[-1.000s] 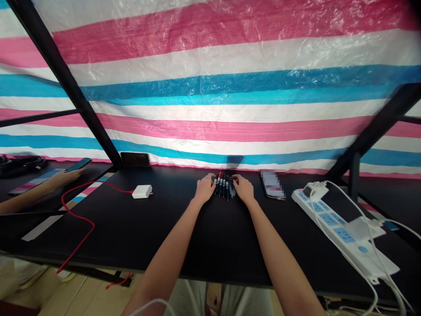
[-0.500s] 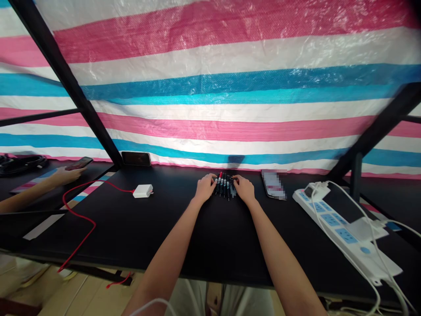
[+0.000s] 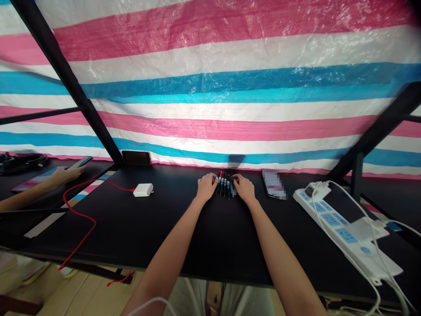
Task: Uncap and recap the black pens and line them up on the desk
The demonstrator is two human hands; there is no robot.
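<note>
Several marker pens [image 3: 225, 186], mostly black and one with a red cap, lie side by side on the black table [image 3: 226, 245], pointing roughly away from me. At the row's left edge is my left hand [image 3: 207, 186], its fingers curled and pressed against the outer pens. On the opposite edge my right hand [image 3: 244, 188] closes in the same way, so the row is gripped between both hands. My fingertips partly hide the outermost pens.
A phone [image 3: 274, 184] and a white power strip [image 3: 342, 228] with cables are on the right. To the left lie a white charger [image 3: 143, 190] with a red cable [image 3: 83, 213] and a propped phone [image 3: 136, 157]. Another person's hand [image 3: 67, 175] holds a phone at far left.
My hands and the pens stay almost still. The other person's phone at far left has tilted.
</note>
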